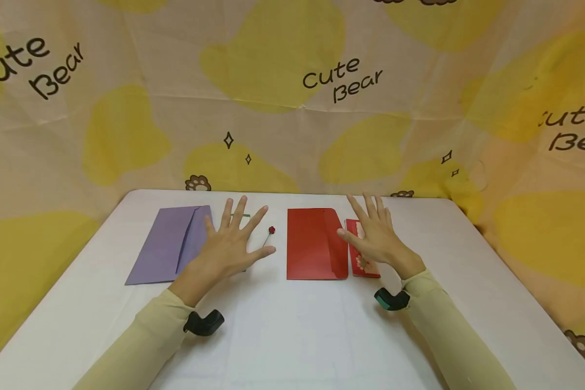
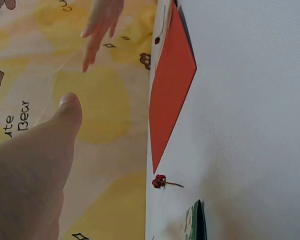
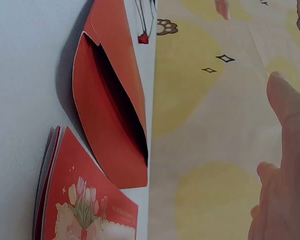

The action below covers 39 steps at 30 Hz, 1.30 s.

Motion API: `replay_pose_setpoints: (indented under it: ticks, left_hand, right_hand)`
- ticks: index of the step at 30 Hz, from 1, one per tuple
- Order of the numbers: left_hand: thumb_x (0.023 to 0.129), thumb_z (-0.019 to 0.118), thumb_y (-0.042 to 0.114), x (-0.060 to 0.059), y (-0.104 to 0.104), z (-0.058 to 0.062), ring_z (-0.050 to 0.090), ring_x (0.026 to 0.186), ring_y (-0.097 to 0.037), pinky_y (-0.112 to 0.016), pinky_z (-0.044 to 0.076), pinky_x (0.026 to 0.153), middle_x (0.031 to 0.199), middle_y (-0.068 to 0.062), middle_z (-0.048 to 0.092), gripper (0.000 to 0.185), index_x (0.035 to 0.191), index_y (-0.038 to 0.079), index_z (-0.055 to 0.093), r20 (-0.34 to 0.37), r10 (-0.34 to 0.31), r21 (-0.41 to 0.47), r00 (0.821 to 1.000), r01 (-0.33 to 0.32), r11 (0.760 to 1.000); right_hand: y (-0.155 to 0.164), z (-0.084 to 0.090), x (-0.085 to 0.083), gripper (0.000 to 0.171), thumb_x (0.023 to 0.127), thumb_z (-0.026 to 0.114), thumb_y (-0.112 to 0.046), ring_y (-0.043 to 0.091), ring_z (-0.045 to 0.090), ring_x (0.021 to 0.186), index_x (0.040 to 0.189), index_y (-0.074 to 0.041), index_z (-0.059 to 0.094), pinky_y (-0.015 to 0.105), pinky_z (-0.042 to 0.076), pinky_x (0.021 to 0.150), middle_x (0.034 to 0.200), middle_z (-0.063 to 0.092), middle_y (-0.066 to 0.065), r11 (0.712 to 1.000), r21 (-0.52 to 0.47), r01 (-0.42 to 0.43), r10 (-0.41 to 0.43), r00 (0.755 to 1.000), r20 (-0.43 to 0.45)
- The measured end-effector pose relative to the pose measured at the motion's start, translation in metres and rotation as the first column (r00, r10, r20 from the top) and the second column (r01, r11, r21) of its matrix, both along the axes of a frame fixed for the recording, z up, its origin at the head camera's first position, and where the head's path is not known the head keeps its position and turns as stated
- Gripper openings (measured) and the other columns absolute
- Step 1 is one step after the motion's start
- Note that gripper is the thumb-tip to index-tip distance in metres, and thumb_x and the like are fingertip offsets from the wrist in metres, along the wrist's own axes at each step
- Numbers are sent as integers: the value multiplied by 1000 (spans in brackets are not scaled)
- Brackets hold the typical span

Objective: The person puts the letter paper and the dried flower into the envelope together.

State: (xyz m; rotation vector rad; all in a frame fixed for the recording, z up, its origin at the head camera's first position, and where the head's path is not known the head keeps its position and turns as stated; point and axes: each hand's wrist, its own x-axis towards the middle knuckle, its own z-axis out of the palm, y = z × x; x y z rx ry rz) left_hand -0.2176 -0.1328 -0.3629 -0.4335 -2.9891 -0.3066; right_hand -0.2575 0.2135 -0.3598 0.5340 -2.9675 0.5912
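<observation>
My left hand (image 1: pixel 229 246) is held over the table with fingers spread, holding nothing. Under and behind it lies a card with a green edge (image 2: pixel 202 222), mostly hidden in the head view. A purple envelope (image 1: pixel 163 246) lies to its left, and a small dried red rose (image 1: pixel 271 230) on a thin stem to its right. My right hand (image 1: pixel 377 238) is likewise spread and holds nothing, overlapping a red card (image 3: pixel 97 175) printed with tulips. Between the hands lies a red envelope (image 1: pixel 309 244); its mouth gapes a little in the right wrist view.
A white tabletop (image 1: pixel 273 336) spreads in front of the stationery. Behind it hangs a yellow-patterned cloth (image 1: pixel 273 65) with "Cute Bear" lettering. Each wrist carries a black camera mount (image 1: pixel 205 323). Another small dark flower (image 2: pixel 157 40) shows past the red envelope in the left wrist view.
</observation>
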Motion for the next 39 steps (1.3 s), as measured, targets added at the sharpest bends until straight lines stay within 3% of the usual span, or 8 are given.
replay_pose_setpoints:
  ticks: [10, 20, 31, 39]
  left_hand:
    - [91, 44, 78, -4, 6, 1, -2, 159, -42, -78, 13, 117, 172, -12, -5, 88, 162, 42, 6, -19, -57, 9, 998, 57, 998]
    - [93, 51, 70, -11, 26, 0, 5, 159, -41, -71, 21, 120, 172, -15, 3, 86, 163, 37, 12, -63, -116, 36, 991, 118, 992]
    - [95, 52, 68, -18, 42, -5, 7, 159, -40, -65, 20, 123, 172, -13, 9, 82, 162, 36, 17, -23, -154, 92, 988, 155, 984]
    - [96, 57, 60, -22, 55, -5, 13, 158, -40, -61, 24, 123, 169, -16, 20, 78, 161, 30, 25, 10, -166, 121, 986, 163, 979]
  right_hand:
    - [-3, -9, -7, 89, 95, 55, -60, 47, -7, 156, 164, -29, 7, 82, 8, 113, 171, -1, 16, 999, -16, -29, 30, 999, 37]
    - [-1, -15, -8, 94, 92, 62, -57, 46, -4, 156, 164, -28, 10, 82, 10, 113, 170, 5, 17, 999, -38, -34, 36, 998, 54]
    - [0, -18, -7, 92, 90, 68, -52, 44, 8, 154, 163, -25, 18, 81, 21, 111, 168, 15, 18, 997, -62, -51, 51, 999, -8]
    - [-2, -21, -10, 92, 89, 71, -49, 44, 13, 154, 162, -23, 21, 80, 24, 110, 166, 20, 19, 996, -55, -63, 64, 998, 10]
